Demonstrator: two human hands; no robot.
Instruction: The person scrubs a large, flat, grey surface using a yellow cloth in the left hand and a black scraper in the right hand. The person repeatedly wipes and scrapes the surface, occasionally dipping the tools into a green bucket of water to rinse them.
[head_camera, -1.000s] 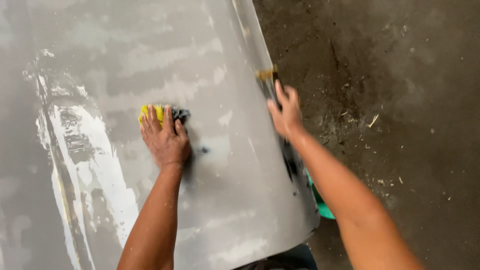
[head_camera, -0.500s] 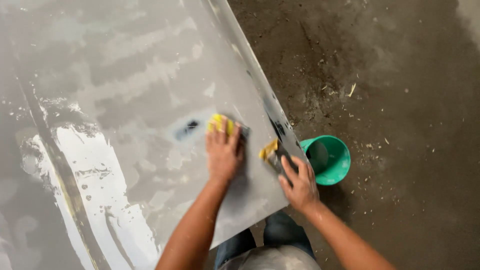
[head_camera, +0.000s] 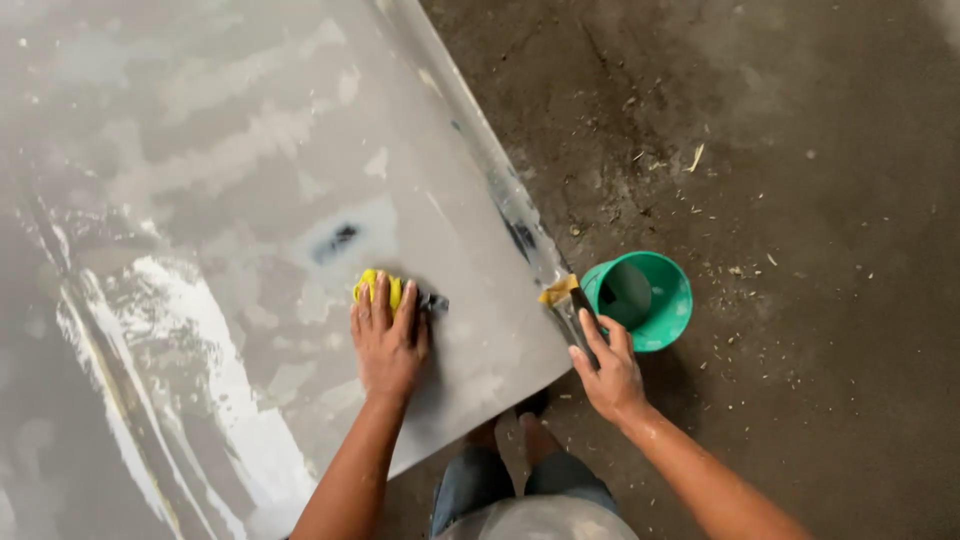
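Both forearms are bare to the bottom frame edge; no sleeves, gloves, rings or watch are visible. The left hand (head_camera: 388, 338) and right hand (head_camera: 610, 370) are uncovered. Legs wear blue denim trousers (head_camera: 470, 485). A pale grey garment (head_camera: 540, 520) covers the torso.

The panel (head_camera: 200, 200) fills the left, the floor (head_camera: 800, 150) lies to its right. A left hand (head_camera: 388, 340) lies flat on the panel over a sponge (head_camera: 368, 287). The right hand (head_camera: 610, 375) holds the panel's edge, with a bucket (head_camera: 640, 298) on the floor just beside it.
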